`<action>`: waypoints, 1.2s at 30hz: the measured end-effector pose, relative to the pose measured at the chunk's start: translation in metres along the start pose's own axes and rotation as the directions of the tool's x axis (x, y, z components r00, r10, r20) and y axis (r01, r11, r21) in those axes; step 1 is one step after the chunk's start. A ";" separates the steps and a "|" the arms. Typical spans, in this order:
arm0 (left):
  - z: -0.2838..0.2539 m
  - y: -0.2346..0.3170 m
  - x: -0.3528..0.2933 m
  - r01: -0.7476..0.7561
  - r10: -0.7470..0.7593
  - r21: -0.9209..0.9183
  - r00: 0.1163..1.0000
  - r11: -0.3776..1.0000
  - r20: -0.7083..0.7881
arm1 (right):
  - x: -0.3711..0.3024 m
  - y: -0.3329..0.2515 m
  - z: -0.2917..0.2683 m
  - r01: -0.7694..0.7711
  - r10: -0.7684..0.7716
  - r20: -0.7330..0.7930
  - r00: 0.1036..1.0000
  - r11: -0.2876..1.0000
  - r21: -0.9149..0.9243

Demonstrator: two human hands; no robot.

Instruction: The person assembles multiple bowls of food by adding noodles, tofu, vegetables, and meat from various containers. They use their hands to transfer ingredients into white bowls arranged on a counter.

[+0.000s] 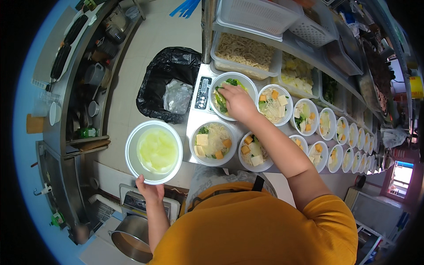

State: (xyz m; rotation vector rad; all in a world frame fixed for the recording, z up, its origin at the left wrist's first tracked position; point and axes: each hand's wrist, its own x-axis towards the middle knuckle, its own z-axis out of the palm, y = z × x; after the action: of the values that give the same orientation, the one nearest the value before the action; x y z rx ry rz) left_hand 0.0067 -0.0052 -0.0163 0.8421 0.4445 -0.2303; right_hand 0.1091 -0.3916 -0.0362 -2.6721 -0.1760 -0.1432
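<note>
My left hand (151,191) grips the near rim of a white bowl (132,148), held out to the left of the counter. Pale yellow-green contents (158,150) fill its bottom; whether liquid or leaves, I cannot tell. My right hand (238,100) reaches into another white bowl (252,86) standing beside a digital display panel (202,93). Its fingers are drawn together on leafy greens (221,106), and the fingertips are partly hidden. Closest to that arm are bowls with tofu cubes, orange chunks and thin noodle-like strands, including one bowl (192,143) below and one (289,110) to the right.
Filled bowls run in two rows along the metal counter (191,132) to the right. Behind them stand tubs of shredded food (278,66) and chopped cabbage (316,88), under a shelf with plastic baskets (282,33). A black-lined bin (148,95) stands left; a large pot (115,240) is lower left.
</note>
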 end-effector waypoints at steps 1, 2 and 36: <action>0.000 -0.001 -0.002 -0.005 0.005 0.005 1.000 1.000 0.005 | -0.003 0.004 0.001 -0.006 0.006 0.013 1.000 0.999 -0.046; -0.001 -0.002 -0.002 -0.001 0.001 0.001 1.000 1.000 0.003 | -0.007 0.010 0.003 -0.011 0.014 0.026 1.000 0.996 -0.091; 0.212 -0.185 -0.120 -0.058 0.057 0.043 0.998 0.997 0.009 | -0.392 0.484 -0.298 -0.662 0.538 -0.615 0.577 0.749 0.034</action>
State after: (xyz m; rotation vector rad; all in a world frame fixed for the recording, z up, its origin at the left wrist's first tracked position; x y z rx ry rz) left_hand -0.1061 -0.2842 0.0396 0.8946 0.4083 -0.1908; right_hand -0.2277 -0.9939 -0.0326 -2.5534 1.0087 -0.7956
